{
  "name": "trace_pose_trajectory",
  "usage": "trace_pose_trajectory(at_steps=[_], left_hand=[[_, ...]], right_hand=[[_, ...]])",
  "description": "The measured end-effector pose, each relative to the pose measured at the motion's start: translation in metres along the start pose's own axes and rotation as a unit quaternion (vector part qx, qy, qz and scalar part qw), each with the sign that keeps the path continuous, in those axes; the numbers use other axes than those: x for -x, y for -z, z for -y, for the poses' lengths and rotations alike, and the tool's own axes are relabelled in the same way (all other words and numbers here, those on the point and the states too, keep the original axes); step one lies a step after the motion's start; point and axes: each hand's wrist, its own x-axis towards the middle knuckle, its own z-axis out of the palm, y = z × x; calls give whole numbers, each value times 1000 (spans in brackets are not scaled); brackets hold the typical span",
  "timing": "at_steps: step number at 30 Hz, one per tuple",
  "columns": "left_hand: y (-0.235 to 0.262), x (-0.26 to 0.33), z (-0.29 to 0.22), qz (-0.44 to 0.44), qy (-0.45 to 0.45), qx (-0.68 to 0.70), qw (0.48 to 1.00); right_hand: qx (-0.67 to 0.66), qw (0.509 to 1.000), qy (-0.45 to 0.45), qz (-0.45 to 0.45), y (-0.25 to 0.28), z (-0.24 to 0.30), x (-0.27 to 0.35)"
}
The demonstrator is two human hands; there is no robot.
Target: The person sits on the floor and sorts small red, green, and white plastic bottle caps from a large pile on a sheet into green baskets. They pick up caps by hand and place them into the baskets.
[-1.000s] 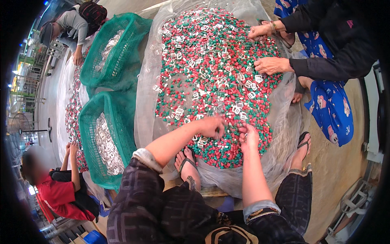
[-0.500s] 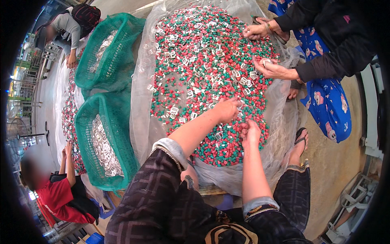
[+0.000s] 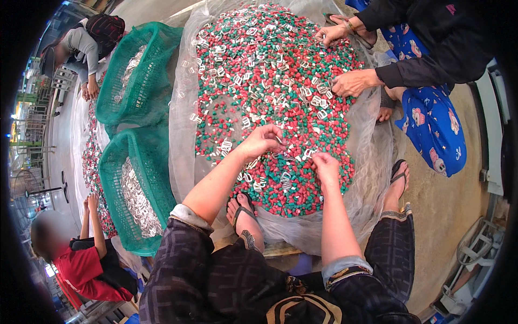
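A wide heap of small red, green and white pellets [image 3: 291, 183] lies before me, with silvery buckle-shaped pieces [image 3: 259, 181] scattered through it. Above the near part of the heap, my left hand [image 3: 263, 141] is closed in a pinch on a small buckle, seen nearly edge-on at the fingertips. To its right, my right hand [image 3: 327, 167] has thumb and fingers pressed together at another pale buckle [image 3: 310, 154]. Both hands are low over the pellets, a short way apart.
Translucent sheeting [image 3: 183, 108] lies under the heap. On the left stand two green net-covered baskets [image 3: 116, 189] holding silvery buckles. A co-worker's hands [image 3: 353, 82] touch the heap at the far right. Two other people [image 3: 81, 270] sit at another pile on the left.
My left hand has lifted and moved left from the pellets, now pinching a buckle. My right hand has shifted only slightly. The co-worker's nearer hand has come down onto the heap.
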Motion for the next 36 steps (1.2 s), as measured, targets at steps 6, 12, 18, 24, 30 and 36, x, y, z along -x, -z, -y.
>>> trace_pose_trajectory(at_steps=[6, 12, 18, 24, 30, 36], left_hand=[[-6, 5, 13, -3, -44, -232, 972], [-39, 29, 24, 52, -114, -533, 837], [-53, 31, 39, 73, -89, -614, 781], [-53, 17, 24, 62, -119, -327, 935], [-53, 25, 24, -34, -58, -599, 798], [-44, 32, 49, -11, -99, -532, 841]], right_hand=[[-161, 957, -124, 207, -2, 13, 10], [-357, 893, -153, 226, 1, 29, 21], [-330, 909, -139, 213, 10, 23, 17], [-254, 928, -150, 228, 6, 15, 18], [-214, 946, -170, 174, 13, 7, 16], [-172, 982, -60, 41, 22, -1, 2]])
